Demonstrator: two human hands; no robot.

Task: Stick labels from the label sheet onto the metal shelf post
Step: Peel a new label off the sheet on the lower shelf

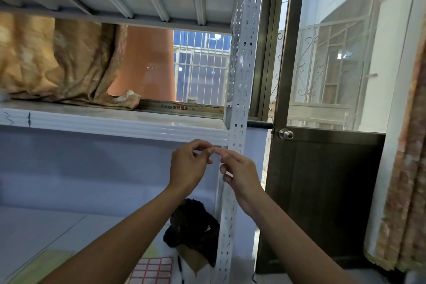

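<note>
Beside door (322,191) (shut): white metal shelf post (242,71); curtain (57,60)

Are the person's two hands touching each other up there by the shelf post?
Touching. The head view shows the left hand and right hand meeting at the fingertips, no gap visible, just left of the metal shelf post.

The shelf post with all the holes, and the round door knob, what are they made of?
The shelf post looks like thin metal painted pale grey-white, judging by its punched slots and folded angle. The door knob seems to be polished silvery metal, since it shines with bright reflections.
</note>
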